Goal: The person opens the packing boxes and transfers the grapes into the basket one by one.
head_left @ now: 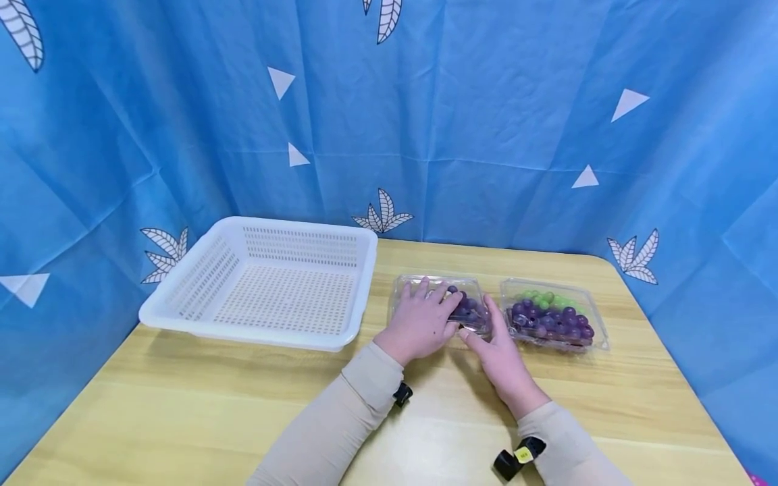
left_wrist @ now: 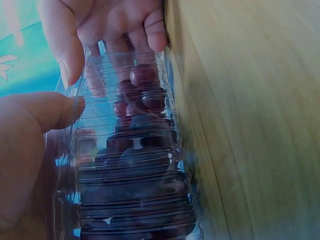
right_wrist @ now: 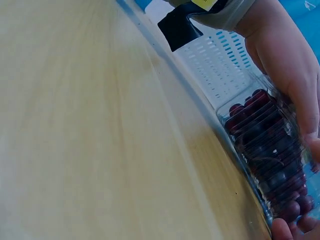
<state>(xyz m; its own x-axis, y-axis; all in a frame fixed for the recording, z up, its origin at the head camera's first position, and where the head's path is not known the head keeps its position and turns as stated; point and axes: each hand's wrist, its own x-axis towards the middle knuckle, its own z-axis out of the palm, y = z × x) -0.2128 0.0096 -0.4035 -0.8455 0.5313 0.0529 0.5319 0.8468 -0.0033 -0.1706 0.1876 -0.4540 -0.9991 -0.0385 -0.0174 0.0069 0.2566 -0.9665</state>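
Observation:
Two clear plastic clamshell boxes of grapes stand side by side on the table. Over the lid of the left box (left_wrist: pixel 127 172) my left hand (head_left: pixel 424 320) lies with its fingers spread, its thumb (left_wrist: pixel 47 112) at the lid's near edge. At that box's right end, my right hand (head_left: pixel 503 364) grips the corner, thumb in front and fingers round the side. Dark purple grapes (right_wrist: pixel 265 145) show through the plastic. To the right, untouched, the other box (head_left: pixel 598 331) holds purple grapes (head_left: pixel 553 324) and green grapes (head_left: pixel 547 297).
A white perforated plastic basket (head_left: pixel 264 329) stands on the left of the wooden table (head_left: pixel 450 439). Blue curtains (head_left: pixel 516 135) with white leaf prints close in the back and both sides. A black wrist camera (head_left: pixel 516 459) is strapped at my right sleeve.

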